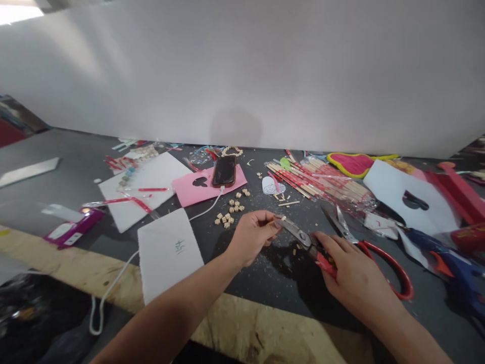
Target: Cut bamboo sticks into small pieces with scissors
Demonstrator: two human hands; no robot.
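Note:
My left hand is closed in a pinch on a small pale wooden stick piece, mostly hidden by the fingertips. At that piece are the silver jaws of the red-handled pliers, whose handles my right hand grips. Whether the jaws touch the wood is hard to tell. Small clusters of cut wooden pieces lie beyond my left hand. A short loose stick rests past the pliers, near a white paper cutout. Large red-handled scissors lie partly open beside my right hand.
Bundles of red-and-pale chopsticks in plastic lie at the back. A phone sits on pink card, its white cable trailing left. White card is front left; a blue glue gun is right. A white wall stands behind.

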